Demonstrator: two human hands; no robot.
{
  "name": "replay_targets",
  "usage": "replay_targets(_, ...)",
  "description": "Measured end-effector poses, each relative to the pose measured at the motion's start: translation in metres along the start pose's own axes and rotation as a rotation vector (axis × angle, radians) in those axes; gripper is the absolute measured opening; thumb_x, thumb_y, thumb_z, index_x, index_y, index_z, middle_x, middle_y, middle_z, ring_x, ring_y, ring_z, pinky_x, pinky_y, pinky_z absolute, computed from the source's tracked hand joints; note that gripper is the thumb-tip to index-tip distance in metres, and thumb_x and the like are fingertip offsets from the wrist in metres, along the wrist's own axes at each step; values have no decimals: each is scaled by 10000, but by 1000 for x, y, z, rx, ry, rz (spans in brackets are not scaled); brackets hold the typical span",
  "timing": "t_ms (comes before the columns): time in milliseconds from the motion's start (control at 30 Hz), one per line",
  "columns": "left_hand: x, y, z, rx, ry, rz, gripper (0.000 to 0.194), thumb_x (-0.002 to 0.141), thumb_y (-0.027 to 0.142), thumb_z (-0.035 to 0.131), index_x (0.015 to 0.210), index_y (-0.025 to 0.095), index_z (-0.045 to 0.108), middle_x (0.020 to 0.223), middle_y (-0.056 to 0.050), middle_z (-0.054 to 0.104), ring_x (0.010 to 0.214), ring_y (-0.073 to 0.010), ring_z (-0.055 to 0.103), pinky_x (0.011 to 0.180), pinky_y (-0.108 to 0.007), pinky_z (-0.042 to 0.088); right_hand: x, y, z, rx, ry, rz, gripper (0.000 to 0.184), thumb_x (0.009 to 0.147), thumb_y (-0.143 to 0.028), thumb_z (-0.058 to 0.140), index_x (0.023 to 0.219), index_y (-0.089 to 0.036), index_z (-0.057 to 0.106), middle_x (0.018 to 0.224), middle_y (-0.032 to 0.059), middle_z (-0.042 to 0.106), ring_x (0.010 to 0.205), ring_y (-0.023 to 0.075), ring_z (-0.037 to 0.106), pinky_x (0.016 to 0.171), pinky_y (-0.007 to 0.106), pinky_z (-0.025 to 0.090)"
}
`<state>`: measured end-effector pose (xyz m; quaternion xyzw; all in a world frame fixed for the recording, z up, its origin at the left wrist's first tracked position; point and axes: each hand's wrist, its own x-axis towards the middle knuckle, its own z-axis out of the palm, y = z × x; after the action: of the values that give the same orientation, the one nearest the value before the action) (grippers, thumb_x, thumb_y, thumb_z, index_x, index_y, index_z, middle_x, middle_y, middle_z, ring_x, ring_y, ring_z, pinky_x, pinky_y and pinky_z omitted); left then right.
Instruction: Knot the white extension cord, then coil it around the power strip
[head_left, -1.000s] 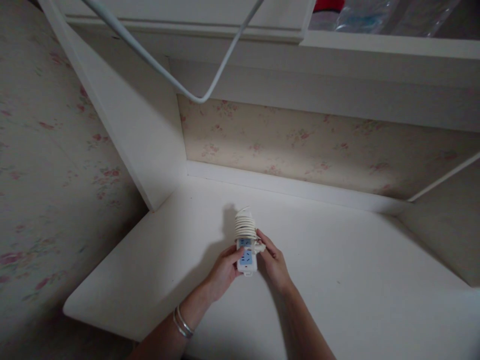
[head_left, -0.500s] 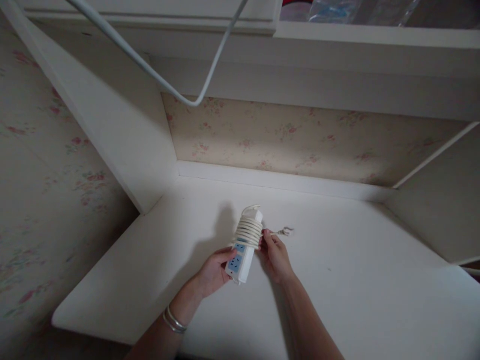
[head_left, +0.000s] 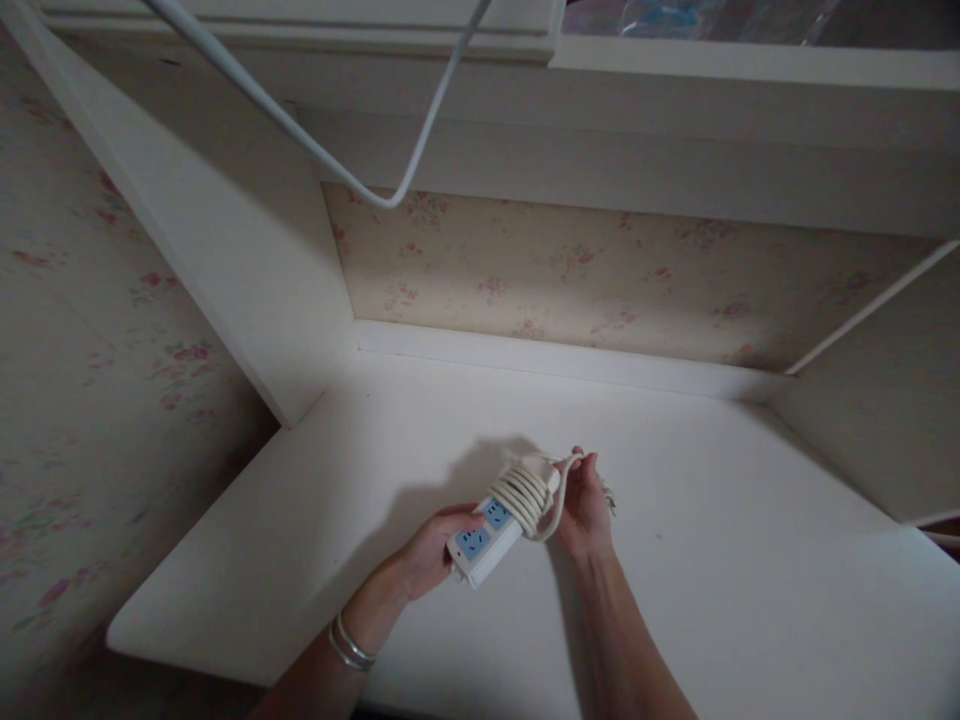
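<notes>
A white power strip (head_left: 491, 560) with blue socket panels is tilted over the desk, its near end toward the lower left. My left hand (head_left: 435, 548) grips that end, thumb lying on top beside the sockets. Several turns of cream cord (head_left: 523, 497) are wrapped round the far half. At the far end my right hand (head_left: 587, 505) is closed on a loose length of the cord, which loops down from the fingers to the coil. The cord's plug end (head_left: 609, 495) pokes out past the right side of that hand; its exact shape is blurred.
The white desk (head_left: 720, 560) lies under both hands, with a floral wall (head_left: 480, 265) behind it. An upright panel (head_left: 232, 230) borders the left. Overhead are a white shelf (head_left: 675, 130) and a hanging bent white tube (head_left: 330, 160), with plastic bags (head_left: 667, 18) at upper right.
The power strip has turned so its far end points right. My right hand has moved right and outward, pulling a loop of cord off the coil. Earlier the plug lay against the strip.
</notes>
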<state>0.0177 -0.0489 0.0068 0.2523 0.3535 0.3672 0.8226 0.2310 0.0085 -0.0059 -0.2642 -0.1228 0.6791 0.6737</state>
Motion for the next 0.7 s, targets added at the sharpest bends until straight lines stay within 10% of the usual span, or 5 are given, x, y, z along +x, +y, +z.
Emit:
replay_targets(167,1,7,1,-183,125,54,190,811,198,608,938,76,679,739,-64,696,565,-137,616,528,-231,458,-5,-1,9,57,-72,-45,233,804,-454,674,908,-245,671,633,-61,563,583,77,516,604,227,478)
replay_targets(467,-2,19,-3,-383,165,63,179,853,217,544,922,92,651,681,-75,690,540,-156,639,474,-234,478,-15,36,8,-728,-256,178,314,713,-447,756,727,-144,677,581,-11,560,442,57,417,401,197,249)
replay_targets(700,-3,11,-7,-236,39,-32,216,820,271,570,831,72,656,585,-70,652,441,-145,580,398,-218,396,-14,34,15,-624,-130,146,354,737,-489,718,720,-141,658,608,16,623,530,107,537,516,226,412)
